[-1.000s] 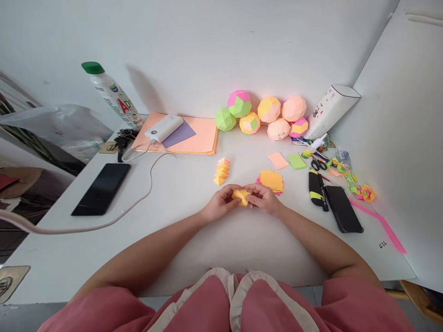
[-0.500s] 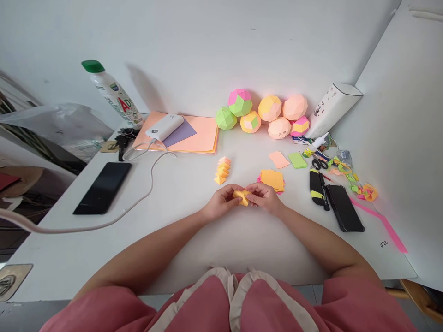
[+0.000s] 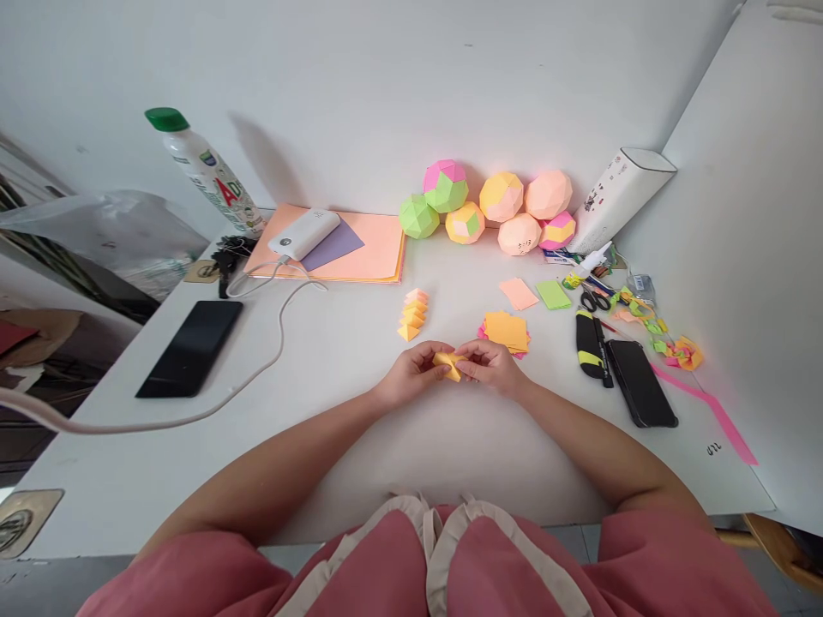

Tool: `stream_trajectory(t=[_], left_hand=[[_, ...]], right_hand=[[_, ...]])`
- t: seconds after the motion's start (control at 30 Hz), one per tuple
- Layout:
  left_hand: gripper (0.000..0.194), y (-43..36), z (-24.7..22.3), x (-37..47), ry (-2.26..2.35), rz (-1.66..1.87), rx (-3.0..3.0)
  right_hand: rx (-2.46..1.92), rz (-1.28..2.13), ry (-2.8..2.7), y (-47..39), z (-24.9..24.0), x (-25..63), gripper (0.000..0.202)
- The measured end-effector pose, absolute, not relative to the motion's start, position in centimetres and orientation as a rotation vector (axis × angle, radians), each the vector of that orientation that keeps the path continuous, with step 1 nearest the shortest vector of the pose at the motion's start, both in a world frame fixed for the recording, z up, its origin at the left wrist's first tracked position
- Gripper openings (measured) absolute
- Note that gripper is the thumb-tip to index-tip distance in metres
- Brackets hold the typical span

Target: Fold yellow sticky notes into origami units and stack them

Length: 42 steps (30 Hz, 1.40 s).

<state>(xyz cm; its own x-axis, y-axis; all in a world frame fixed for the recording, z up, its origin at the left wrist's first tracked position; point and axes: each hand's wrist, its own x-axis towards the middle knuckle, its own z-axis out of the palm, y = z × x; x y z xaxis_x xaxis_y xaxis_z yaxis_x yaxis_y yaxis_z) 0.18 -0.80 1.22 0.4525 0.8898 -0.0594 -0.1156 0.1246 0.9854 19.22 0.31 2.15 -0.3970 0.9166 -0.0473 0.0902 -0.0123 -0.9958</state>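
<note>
Between my two hands is a small folded yellow-orange paper (image 3: 452, 366). My left hand (image 3: 415, 372) pinches its left side, and my right hand (image 3: 492, 367) grips the right side with thumb and fingers. Fingers cover part of the paper. Just beyond my left hand stands a row of folded orange and peach paper pieces (image 3: 413, 315). A stack of orange square sheets (image 3: 507, 332), with pink ones under it, lies beyond my right hand. Farther back are peach sheets (image 3: 518, 294) and green sheets (image 3: 554, 295).
Several paper balls (image 3: 501, 197) sit against the wall. At right lie scissors (image 3: 595, 300), a glue bottle (image 3: 586, 267), a cutter (image 3: 588, 343) and a phone (image 3: 641, 383). At left are a black phone (image 3: 190, 350), a cable, a power bank (image 3: 305, 234) and a bottle (image 3: 215, 180).
</note>
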Motion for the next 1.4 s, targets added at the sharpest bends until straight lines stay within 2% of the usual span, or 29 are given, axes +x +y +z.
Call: stream_trajectory(t=[0.53,1.17,1.4], left_hand=[[0.028,-0.84,1.36,0.18,0.796,0.863,1.261],[0.029,-0.87,0.81,0.35,0.815,0.928,1.295],[0.02,-0.78,0.71,0.28,0.882,0.946,1.395]], right_hand=[[-1.08,1.474,-1.602,0.15,2.26,19.21,0.019],[-1.041,1.252,-1.72,-0.33,1.88,18.8,0.022],[-1.02,1.176,-1.793,-0.27,1.56,18.95,0.018]])
